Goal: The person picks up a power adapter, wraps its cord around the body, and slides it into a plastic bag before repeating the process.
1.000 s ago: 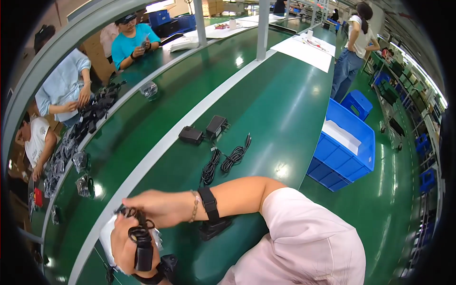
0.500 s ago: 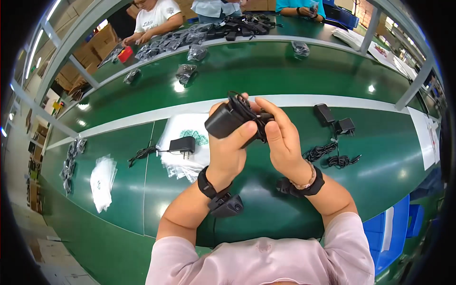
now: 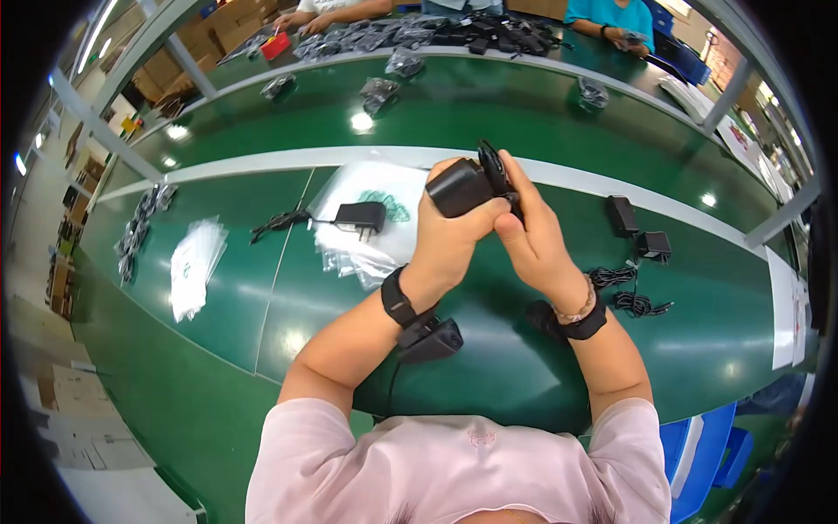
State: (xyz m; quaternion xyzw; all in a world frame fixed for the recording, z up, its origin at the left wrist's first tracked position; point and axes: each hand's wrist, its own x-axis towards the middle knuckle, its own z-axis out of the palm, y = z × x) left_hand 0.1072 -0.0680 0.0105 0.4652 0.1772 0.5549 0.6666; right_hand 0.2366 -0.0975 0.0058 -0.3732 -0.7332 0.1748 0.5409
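Observation:
A black power adapter (image 3: 458,189) is held above the bench by my left hand (image 3: 441,249), with the thumb along its lower side. My right hand (image 3: 541,240) closes on its bundled black cable (image 3: 493,168) from the other side, fingers straight and thumb near the left thumb. To the left, another power adapter (image 3: 360,217) lies on a stack of clear plastic bags (image 3: 345,265) with green print, its cable trailing left. Right of my hands lie two more adapters, one upper (image 3: 621,215) and one lower (image 3: 653,246), with coiled cables (image 3: 642,303) below.
More bags (image 3: 196,266) and a row of wrapped adapters (image 3: 135,236) lie at the left. Bagged adapters (image 3: 378,94) dot the far green surface, beyond a pale ledge. Co-workers sit behind a large adapter pile (image 3: 506,33). A blue bin (image 3: 703,463) stands at lower right.
The view has shifted, so the bench sits higher and further right. Both hands have turned the adapter slightly, and the cable bundle now shows edge-on, pressed between them.

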